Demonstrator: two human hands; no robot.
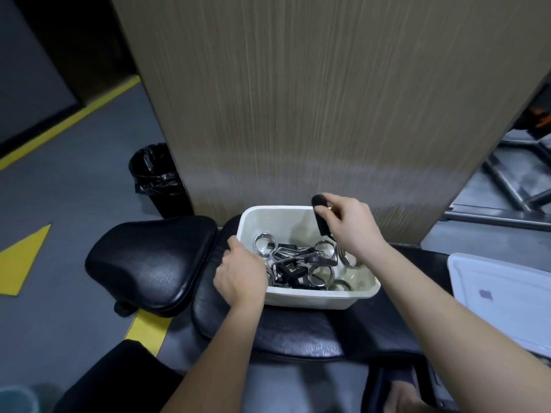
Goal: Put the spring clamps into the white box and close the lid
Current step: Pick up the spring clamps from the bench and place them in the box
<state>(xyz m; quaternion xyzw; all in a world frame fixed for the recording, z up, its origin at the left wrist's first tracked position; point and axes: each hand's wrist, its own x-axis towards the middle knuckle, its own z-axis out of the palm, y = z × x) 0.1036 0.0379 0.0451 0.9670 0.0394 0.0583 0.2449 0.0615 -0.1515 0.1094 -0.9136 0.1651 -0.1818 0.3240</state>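
An open white box (316, 299) sits on a black padded bench. Inside lie several spring clamps (298, 260) with chrome coils and black handles. My left hand (240, 274) grips the box's left rim. My right hand (347, 223) hovers over the box's far right corner, shut on the black handles of a spring clamp (320, 216) whose chrome coil hangs down below my wrist into the box. The white lid (501, 299) lies flat on the bench to the right, apart from the box.
The black bench (286, 332) runs across the view, with a separate black seat pad (149, 260) on the left. A wood-grain pillar (328, 114) rises right behind the box. A black-lined bin (156, 177) stands back left. Metal frame tubing (507, 186) is at right.
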